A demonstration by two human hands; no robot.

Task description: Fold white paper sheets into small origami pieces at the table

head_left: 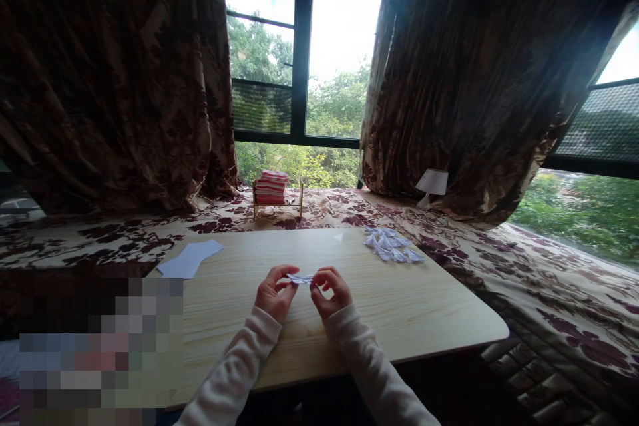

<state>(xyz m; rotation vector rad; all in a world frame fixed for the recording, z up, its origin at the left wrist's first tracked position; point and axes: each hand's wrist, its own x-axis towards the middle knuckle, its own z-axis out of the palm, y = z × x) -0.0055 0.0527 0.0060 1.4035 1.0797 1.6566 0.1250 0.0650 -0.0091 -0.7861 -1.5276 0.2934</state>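
Note:
A small piece of folded white paper [300, 279] is held above the middle of the wooden table [399, 306]. My left hand [275, 294] pinches its left end between thumb and fingers. At the opposite end, my right hand [331, 291] grips it the same way. The folds are too small to make out exactly. Flat sheets of white paper [190, 259] lie at the table's far left. Several folded paper pieces [391, 244] are gathered near the far right edge.
Beyond the table, a patterned cloth [329, 206] covers a ledge. On it stand a small rack [294, 204] with a stack of pink-and-white cloths [271, 188] and a small white lamp [432, 183]. Dark curtains [449, 80] flank the window. The lower left is pixelated.

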